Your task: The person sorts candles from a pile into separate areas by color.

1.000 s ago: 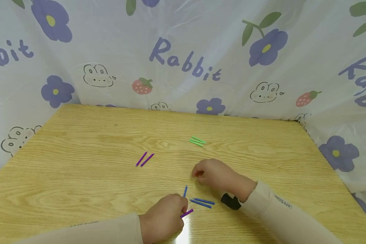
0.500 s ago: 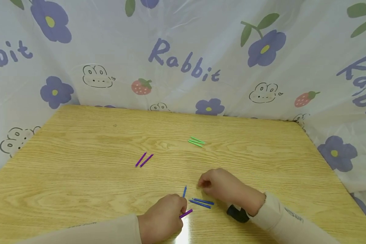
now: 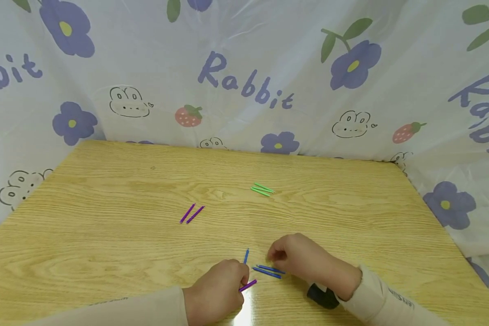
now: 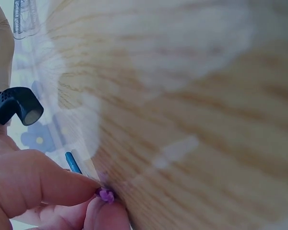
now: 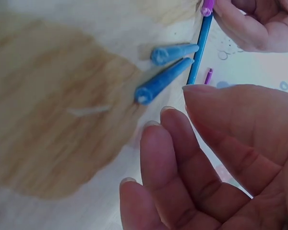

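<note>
Low at the front of the table, my left hand (image 3: 218, 290) pinches a thin purple candle (image 3: 248, 285) between thumb and finger; its waxy purple end (image 4: 106, 195) shows in the left wrist view. A blue candle (image 3: 246, 256) juts out beyond that hand, and I cannot tell whether it is gripped or lies on the table. My right hand (image 3: 299, 256) hovers beside two blue candles (image 3: 267, 272) lying close together. In the right wrist view its thumb and fingers (image 5: 158, 153) are loosely bent, apart, with nothing between them.
Two purple candles (image 3: 194, 214) lie side by side at left centre. Several green candles (image 3: 262, 189) are grouped farther back on the wooden table (image 3: 106, 190). A white printed curtain (image 3: 155, 59) hangs behind the table. A black wrist device (image 3: 323, 296) is on the right wrist.
My right hand has come nearer and slightly right, down to the two blue candles, and now partly covers one's end. The left hand and its purple candle have stayed put.
</note>
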Demonstrator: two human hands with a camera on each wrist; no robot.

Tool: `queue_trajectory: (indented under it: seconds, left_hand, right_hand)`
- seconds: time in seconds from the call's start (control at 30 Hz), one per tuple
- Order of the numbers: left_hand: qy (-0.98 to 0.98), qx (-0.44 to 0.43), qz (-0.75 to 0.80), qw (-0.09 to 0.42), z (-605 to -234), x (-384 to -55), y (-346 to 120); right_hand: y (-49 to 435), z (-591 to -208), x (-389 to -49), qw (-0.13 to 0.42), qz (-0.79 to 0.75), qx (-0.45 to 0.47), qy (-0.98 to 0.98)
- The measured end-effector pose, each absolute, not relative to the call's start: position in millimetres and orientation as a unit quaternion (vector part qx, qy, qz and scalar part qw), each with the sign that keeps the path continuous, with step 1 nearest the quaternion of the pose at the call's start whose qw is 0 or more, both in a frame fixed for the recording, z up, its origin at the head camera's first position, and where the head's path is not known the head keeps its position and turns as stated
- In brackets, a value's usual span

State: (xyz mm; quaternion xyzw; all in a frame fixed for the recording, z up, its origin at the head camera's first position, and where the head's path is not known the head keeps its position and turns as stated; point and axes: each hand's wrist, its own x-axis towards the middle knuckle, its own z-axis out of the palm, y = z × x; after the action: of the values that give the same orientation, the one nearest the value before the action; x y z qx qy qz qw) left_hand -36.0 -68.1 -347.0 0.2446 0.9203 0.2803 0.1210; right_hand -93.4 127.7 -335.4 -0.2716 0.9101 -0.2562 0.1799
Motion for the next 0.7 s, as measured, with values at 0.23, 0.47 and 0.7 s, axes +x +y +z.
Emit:
queue_trajectory:
  seconds: [0.23, 0.47, 0.7]
  left_hand:
    - [0.921, 0.248, 0.278, 0.117, -347.5, -36.0, -68.5]
    - [0.917, 0.248, 0.288, 0.12, -347.9, -35.6, -68.8]
    - [0.914, 0.25, 0.296, 0.124, -348.0, -35.4, -69.6]
  right_hand:
    - [128.1, -337.9, -90.2, 0.183, -0.256, -0.275, 0.908]
    - [128.8, -340.7, -88.9, 0.171, -0.244, -0.292, 0.909]
    - [127.2, -340.5, -87.7, 0.169, -0.231, -0.294, 0.912]
